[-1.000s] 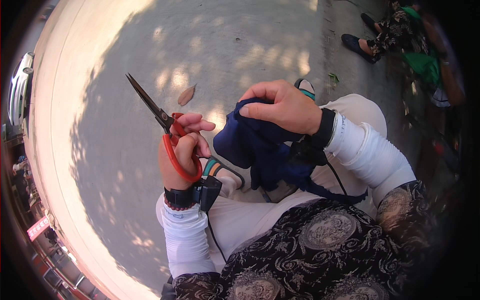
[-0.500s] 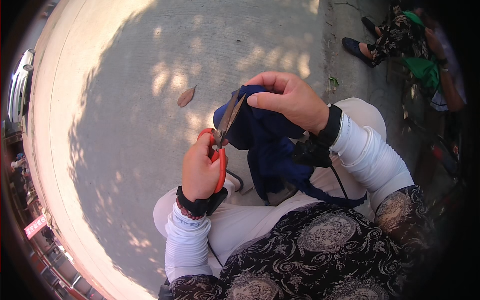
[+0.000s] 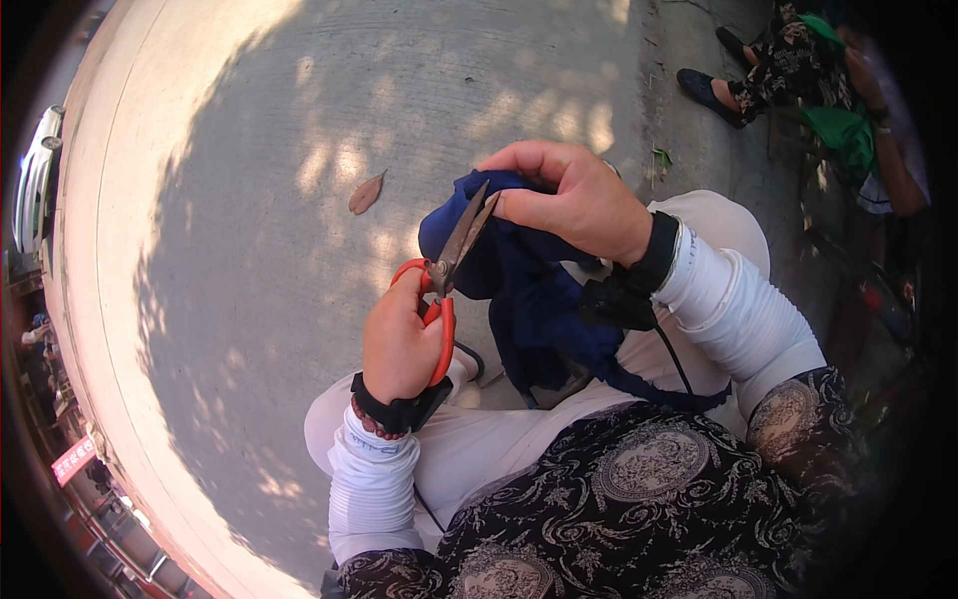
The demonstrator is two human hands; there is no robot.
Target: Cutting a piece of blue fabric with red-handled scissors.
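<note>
Near the middle of the frame the left hand (image 3: 399, 344) grips a pair of scissors (image 3: 446, 285) by their orange handles, fingers closed through and around the loops. The dark blades point up and to the right, slightly parted, with their tips at the edge of a dark blue cloth (image 3: 529, 299). The right hand (image 3: 569, 195) sits just above and right of centre, fingers curled and pinching the top fold of the cloth right beside the blade tips. The cloth hangs down from that grip in a bunch over the person's lap, in front of the pale trousers (image 3: 499, 449), and a thin strip of it trails off to the lower right. Both wrists wear black bands and white sleeves; a black cable runs down from the right wrist. A patterned dark garment fills the lower right. Behind the hands lies a grey concrete ground (image 3: 299, 150) in dappled shade, with a dry brown leaf (image 3: 365, 193) on it left of the cloth. At the upper right, another person sits with a green cloth (image 3: 843, 125).
</note>
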